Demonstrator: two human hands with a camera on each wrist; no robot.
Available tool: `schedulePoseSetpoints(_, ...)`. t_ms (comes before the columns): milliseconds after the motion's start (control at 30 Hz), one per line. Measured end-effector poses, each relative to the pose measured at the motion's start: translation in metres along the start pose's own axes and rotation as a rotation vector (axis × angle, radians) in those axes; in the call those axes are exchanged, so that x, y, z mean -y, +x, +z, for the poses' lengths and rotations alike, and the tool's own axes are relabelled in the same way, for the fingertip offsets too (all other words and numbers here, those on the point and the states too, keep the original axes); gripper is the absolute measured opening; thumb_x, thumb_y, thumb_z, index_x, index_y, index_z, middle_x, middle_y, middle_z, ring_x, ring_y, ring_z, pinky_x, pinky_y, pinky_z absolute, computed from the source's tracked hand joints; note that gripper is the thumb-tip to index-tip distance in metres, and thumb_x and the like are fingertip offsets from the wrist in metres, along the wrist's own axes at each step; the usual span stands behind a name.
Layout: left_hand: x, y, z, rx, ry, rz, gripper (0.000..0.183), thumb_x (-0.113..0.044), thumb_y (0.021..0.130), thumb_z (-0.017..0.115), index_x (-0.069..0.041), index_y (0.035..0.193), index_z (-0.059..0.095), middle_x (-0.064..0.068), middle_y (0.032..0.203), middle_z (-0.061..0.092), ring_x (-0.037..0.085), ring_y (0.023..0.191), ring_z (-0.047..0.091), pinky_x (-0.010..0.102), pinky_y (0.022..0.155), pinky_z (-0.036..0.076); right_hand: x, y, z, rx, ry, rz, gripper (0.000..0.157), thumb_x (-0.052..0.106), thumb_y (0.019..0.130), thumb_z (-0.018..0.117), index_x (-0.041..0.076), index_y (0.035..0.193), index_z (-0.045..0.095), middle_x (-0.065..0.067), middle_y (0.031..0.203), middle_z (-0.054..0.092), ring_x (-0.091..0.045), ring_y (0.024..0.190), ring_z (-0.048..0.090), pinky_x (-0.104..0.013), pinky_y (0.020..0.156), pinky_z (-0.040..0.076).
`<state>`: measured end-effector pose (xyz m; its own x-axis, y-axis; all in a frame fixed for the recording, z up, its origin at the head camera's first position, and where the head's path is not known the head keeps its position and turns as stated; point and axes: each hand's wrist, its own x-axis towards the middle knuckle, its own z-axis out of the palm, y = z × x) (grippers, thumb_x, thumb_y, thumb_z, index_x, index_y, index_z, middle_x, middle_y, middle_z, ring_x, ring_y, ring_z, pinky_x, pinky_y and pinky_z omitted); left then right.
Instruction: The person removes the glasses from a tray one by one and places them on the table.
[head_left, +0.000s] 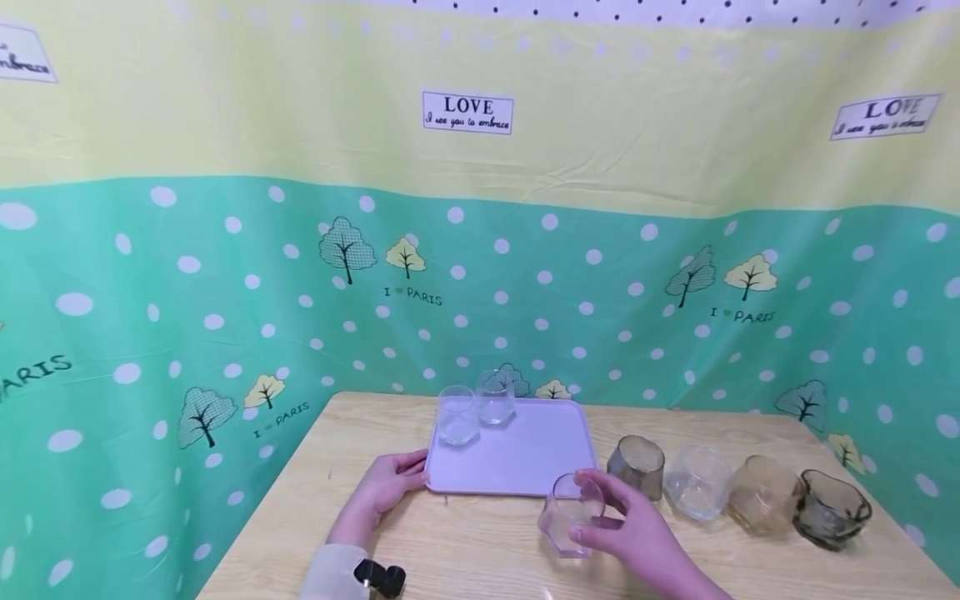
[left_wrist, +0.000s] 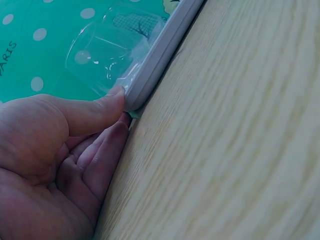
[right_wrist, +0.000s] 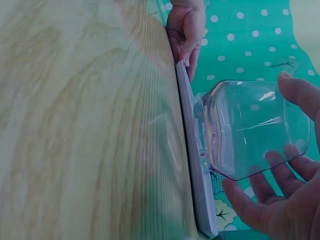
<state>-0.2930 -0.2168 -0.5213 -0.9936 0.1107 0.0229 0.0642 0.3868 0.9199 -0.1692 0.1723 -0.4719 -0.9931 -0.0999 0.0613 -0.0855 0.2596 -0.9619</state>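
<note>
My left hand (head_left: 386,483) is at the near left corner of the lilac tray (head_left: 510,458), its thumb (left_wrist: 102,107) on the rim and its other fingers curled below. My right hand (head_left: 626,525) grips a clear faceted glass (head_left: 564,529), thumb on one side and fingers on the other. That glass is in front of the tray's near right edge in the head view, and overlaps the tray (right_wrist: 200,185) in the right wrist view. Two more clear glasses, a nearer one (head_left: 457,425) and a farther one (head_left: 497,404), stand upright at the tray's back left.
Right of the tray, a row of glasses stands on the wooden table (head_left: 360,425): a smoky brown one (head_left: 636,467), a clear one (head_left: 697,492), an amber one (head_left: 763,504) and a dark grey one (head_left: 831,517). A green and yellow patterned curtain (head_left: 525,283) hangs behind.
</note>
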Motion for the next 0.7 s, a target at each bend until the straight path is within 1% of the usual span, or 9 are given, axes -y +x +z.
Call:
schedulePoseSetpoints(100,-0.001,0.000,-0.001,0.000,-0.007,-0.004,0.048,-0.005,0.096,0.079,0.008,0.140,0.065,0.020,0.134,0.071,0.037,0.132,0.064,0.057,0.119,0.042,-0.004,-0.005,-0.007,0.009,-0.022,0.026,0.082,0.014,0.080,0.095,0.009,0.153,0.057,-0.022,0.156,0.054,-0.042,0.124,0.065,-0.031,0.090,0.064)
schedulePoseSetpoints(167,-0.001,0.000,-0.001,0.000,-0.012,-0.002,0.048,-0.004,0.096,0.078,0.008,0.140,0.065,0.020,0.135,0.071,0.037,0.132,0.064,0.056,0.118,0.042,-0.007,-0.007,-0.013,0.005,-0.053,0.038,0.081,0.016,0.081,0.094,0.011,0.153,0.057,-0.020,0.157,0.054,-0.038,0.120,0.066,-0.029,0.087,0.063)
schedulePoseSetpoints(233,-0.001,0.000,-0.002,-0.002,-0.004,0.001,0.048,-0.004,0.096,0.078,0.008,0.140,0.065,0.020,0.135,0.071,0.036,0.132,0.064,0.056,0.118,0.043,-0.009,-0.009,-0.018,0.001,-0.069,0.044,0.080,0.017,0.082,0.094,0.011,0.153,0.057,-0.019,0.156,0.055,-0.035,0.120,0.066,-0.029,0.087,0.061)
schedulePoseSetpoints(400,0.001,-0.001,-0.003,-0.005,0.010,-0.002,0.047,-0.004,0.096,0.078,0.006,0.141,0.065,0.018,0.135,0.071,0.035,0.132,0.064,0.055,0.118,0.043,-0.014,-0.013,-0.032,0.003,-0.080,0.032,0.079,0.016,0.082,0.094,0.009,0.152,0.058,-0.021,0.152,0.057,-0.033,0.124,0.062,-0.028,0.091,0.061)
schedulePoseSetpoints(533,0.001,-0.002,-0.003,-0.009,-0.008,0.000,0.048,-0.002,0.094,0.079,0.009,0.139,0.065,0.020,0.133,0.071,0.036,0.130,0.066,0.055,0.117,0.044,-0.019,-0.014,-0.046,0.040,-0.090,0.022,0.079,0.016,0.084,0.093,0.003,0.152,0.056,-0.022,0.150,0.058,-0.033,0.125,0.061,-0.027,0.092,0.061)
schedulePoseSetpoints(700,0.002,0.000,0.001,-0.001,-0.021,0.013,0.048,0.001,0.094,0.078,0.011,0.139,0.064,0.023,0.134,0.070,0.037,0.129,0.066,0.053,0.115,0.047,-0.020,-0.015,-0.066,0.095,-0.156,0.010,0.079,0.019,0.085,0.092,0.003,0.152,0.056,-0.023,0.144,0.061,-0.034,0.119,0.066,-0.027,0.089,0.061)
